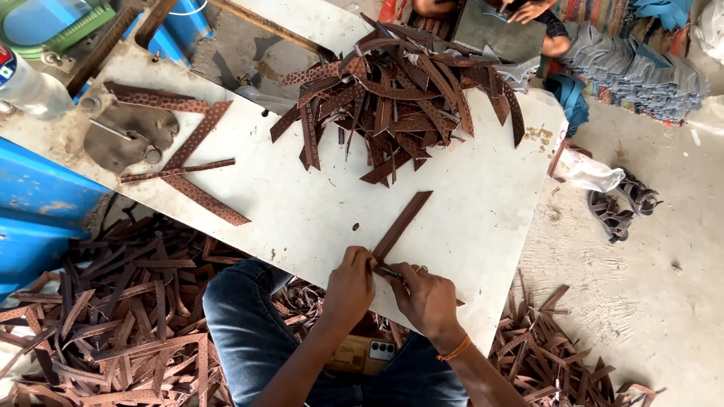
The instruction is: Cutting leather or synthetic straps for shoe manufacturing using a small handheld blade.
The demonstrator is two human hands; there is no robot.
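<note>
A long brown leather strip (403, 222) lies slanted on the white board (317, 203), its near end at the board's front edge. My left hand (351, 283) pinches that near end. My right hand (426, 298) grips a small thin tool (391, 272), its tip against the same end of the strip. The two hands nearly touch. A big heap of brown strips (400, 98) lies at the far side of the board.
Several perforated strips (192, 162) and a metal plate (124, 136) lie on the board's left. Strip offcuts (121, 316) cover the floor on both sides of my knees. A phone (362, 354) rests in my lap. Sandals (622, 203) lie on the floor, and another person's arm (528, 11) shows at the top.
</note>
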